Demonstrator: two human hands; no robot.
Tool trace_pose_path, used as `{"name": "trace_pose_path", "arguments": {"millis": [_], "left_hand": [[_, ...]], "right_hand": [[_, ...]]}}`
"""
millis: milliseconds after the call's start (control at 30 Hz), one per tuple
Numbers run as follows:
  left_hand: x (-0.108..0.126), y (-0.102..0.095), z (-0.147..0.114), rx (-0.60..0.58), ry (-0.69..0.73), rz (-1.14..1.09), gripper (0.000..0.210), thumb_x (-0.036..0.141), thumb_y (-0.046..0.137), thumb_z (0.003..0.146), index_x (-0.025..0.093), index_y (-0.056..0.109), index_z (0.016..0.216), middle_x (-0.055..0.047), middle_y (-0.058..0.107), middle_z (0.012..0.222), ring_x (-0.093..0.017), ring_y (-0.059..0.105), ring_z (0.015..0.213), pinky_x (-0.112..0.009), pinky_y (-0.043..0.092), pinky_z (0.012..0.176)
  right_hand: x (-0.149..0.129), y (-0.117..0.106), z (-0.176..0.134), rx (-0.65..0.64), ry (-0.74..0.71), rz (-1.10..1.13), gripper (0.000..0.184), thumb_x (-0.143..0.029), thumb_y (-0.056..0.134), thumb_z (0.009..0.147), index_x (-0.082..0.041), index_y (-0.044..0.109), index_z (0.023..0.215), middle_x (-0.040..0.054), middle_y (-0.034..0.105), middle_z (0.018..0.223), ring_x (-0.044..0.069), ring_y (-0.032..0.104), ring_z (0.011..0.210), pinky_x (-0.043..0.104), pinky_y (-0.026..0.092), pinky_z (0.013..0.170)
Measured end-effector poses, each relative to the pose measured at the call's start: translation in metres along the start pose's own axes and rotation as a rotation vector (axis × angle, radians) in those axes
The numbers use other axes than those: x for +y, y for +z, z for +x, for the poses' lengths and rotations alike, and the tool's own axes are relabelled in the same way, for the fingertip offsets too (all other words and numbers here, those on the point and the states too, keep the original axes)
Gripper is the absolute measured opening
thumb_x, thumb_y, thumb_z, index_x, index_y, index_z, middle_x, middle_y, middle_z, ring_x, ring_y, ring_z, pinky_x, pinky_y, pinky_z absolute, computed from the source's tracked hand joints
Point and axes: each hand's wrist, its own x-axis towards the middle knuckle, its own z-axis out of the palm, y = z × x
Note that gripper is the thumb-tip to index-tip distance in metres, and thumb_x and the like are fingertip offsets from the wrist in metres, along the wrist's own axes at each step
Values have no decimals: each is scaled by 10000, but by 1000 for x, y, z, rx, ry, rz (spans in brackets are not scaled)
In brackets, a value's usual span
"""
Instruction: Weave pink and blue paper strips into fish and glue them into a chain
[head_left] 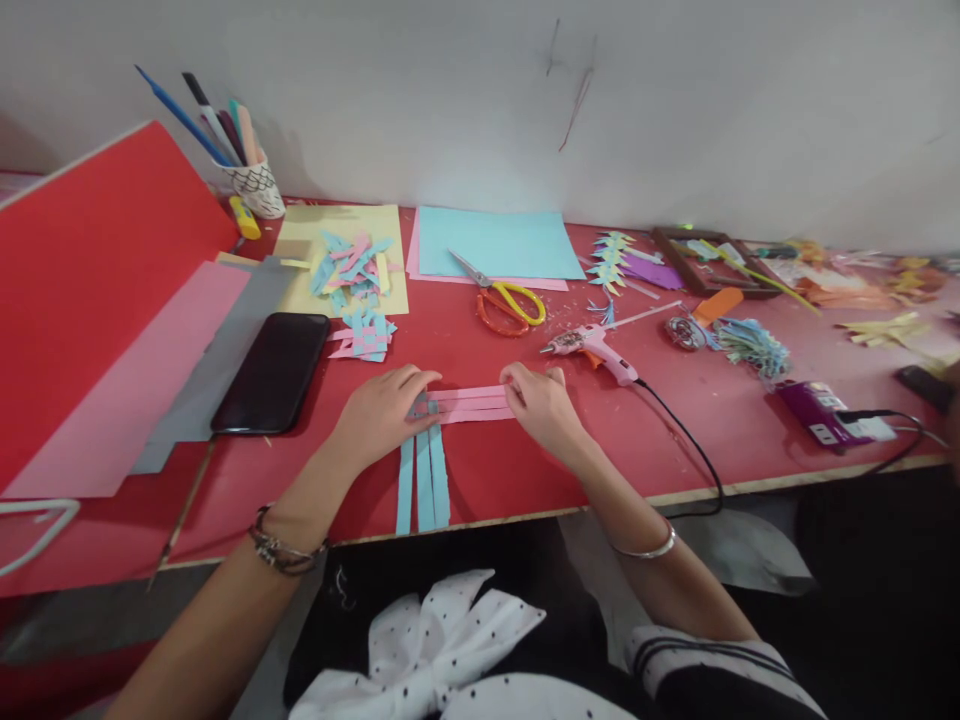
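Observation:
Pink paper strips (472,402) run sideways between my two hands near the table's front edge. Blue paper strips (424,480) cross them at the left and hang down toward the edge. My left hand (390,408) is closed over the crossing, thumb and fingers on the strips there. At the other end, my right hand (541,400) pinches the right ends of the pink strips. Behind my left hand lies a small woven pink and blue paper piece (364,336). A pink glue gun (596,350) rests just beyond my right hand.
A black phone (271,375) lies at left beside grey and pink sheets. Yellow-and-red scissors (510,305) lie before a blue sheet (495,240). Paper scraps (352,268) sit on a yellow sheet. A pen cup (256,186) stands at the wall. A cord runs from the glue gun.

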Motion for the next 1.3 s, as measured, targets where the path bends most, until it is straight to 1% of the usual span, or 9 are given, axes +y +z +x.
{"name": "trace_pose_path", "arguments": {"millis": [133,267,367,600,733,833,1000,1133,1300], "left_hand": [[2,-2,-1,16,2,34,405,439,386,843,168,524,1110,-84,624,990,-232,594,889,-293,441,713],[5,-5,-3,50,-22,61,365,282,279,875,180,532,1118,-79,637,989,-222,608,849,-301,437,691],[7,-7,-3,43,-42,91,365,212,294,852,175,540,1119,-81,646,978,-231,614,825,-310,434,666],[8,-8,-2,7,-63,147,365,177,317,835,184,544,1120,-63,667,959,-237,622,819,-302,429,633],[8,-8,-3,-1,-68,130,360,187,321,837,194,538,1124,-53,665,1008,-227,625,840,-287,425,615],[7,-8,-3,2,-78,95,357,206,298,854,193,538,1118,-47,667,1015,-221,627,850,-279,421,599],[5,-7,-3,33,-86,51,356,225,278,864,196,551,1089,-44,678,986,-207,630,846,-261,416,583],[4,-7,-3,39,-80,42,361,224,278,859,190,546,1098,-42,684,965,-204,636,808,-257,401,557],[4,-8,-2,41,-99,13,364,207,277,848,178,552,1085,-37,688,955,-211,635,818,-267,398,563]], "right_hand": [[-2,4,-1,-32,11,-119,245,-134,310,804,-144,549,859,38,586,647,136,458,551,298,221,711],[-5,4,-1,-55,32,-207,273,-120,288,814,-137,551,887,59,599,673,136,440,537,305,203,704],[-8,3,-1,-71,44,-246,277,-118,286,825,-136,551,902,69,610,695,139,448,550,307,197,705],[-11,2,2,-78,90,-282,267,-102,308,835,-143,564,899,70,618,721,137,456,561,315,195,712],[-17,-6,-2,-21,131,-288,278,-111,307,847,-151,580,876,74,605,732,165,481,653,331,192,703],[-28,-8,-9,28,78,-284,289,-176,316,874,-197,596,943,75,598,837,196,484,803,346,187,710],[-47,6,-19,5,-229,-283,388,-417,331,879,-275,490,1204,80,538,941,213,425,852,353,203,716],[-49,12,-19,-24,-192,-257,416,-477,303,873,-271,547,1140,84,517,945,217,405,862,354,212,721],[-38,6,-21,-47,-92,-254,430,-482,319,864,-226,602,1061,95,518,914,224,407,862,343,208,685]]}}
